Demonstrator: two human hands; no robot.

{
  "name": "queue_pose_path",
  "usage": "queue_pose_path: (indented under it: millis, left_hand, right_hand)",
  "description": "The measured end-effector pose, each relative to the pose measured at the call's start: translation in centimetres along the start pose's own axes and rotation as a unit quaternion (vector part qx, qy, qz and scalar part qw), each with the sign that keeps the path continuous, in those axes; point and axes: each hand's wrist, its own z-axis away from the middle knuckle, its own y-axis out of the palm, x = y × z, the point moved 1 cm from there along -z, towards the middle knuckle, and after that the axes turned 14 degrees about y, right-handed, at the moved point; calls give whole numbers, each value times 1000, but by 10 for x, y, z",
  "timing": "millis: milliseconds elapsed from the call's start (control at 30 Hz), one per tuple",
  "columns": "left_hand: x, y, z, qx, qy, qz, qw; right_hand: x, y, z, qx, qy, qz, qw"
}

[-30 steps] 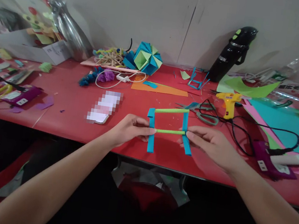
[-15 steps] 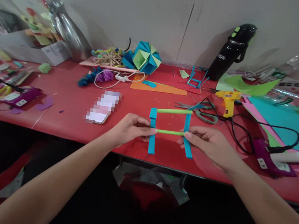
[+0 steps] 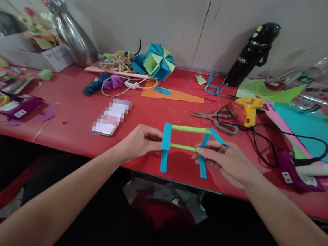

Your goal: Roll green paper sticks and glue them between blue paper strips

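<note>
On the left of the red table (image 3: 153,111), a phone (image 3: 110,119) lay near your left hand (image 3: 139,144), which had thumb and fingers pinched on the left side of the blue-and-green paper frame (image 3: 183,147), their tips partly hidden by a blue flap (image 3: 167,136). The frame sat between your two hands at the near side, its upper green bar (image 3: 190,129) running left to right. Your right hand (image 3: 230,163) pinched the frame's right side, with a second blue flap (image 3: 219,138) slanting out by its fingers. Farther off lay the scissors (image 3: 213,117), then a yellow glue gun (image 3: 250,108) to their right. Compared with a moment earlier, the left flap hung longer, the second flap had come into view jutting right, and the upper green bar looked more level.
</note>
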Motion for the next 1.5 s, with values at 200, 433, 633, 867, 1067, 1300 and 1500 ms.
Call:
queue_pose_path:
  millis: [200,433,633,867,1067,1300,1500]
  left_hand:
    - [6,1,1,-16,-24,36,999]
    - [15,0,2,-28,-39,79,996]
    - [15,-1,1,-29,-36,65,997]
    - [15,1,0,-48,-41,62,996]
    - [18,0,0,-60,-43,85,994]
    - [19,0,1,-48,-36,114,992]
    - [20,-1,1,-53,-30,99,993]
  right_hand:
    - [0,1,-1,5,20,-15,1000]
    - [0,-2,-4,5,10,-23,1000]
    - [0,-6,-4,-15,-11,10,1000]
    - [-3,0,-7,-43,-17,12,999]
    - [-3,0,-8,-61,-21,-22,998]
    - [-7,-2,-10,-58,-29,-25,998]
    - [-9,-2,-10,-50,-22,-23,998]
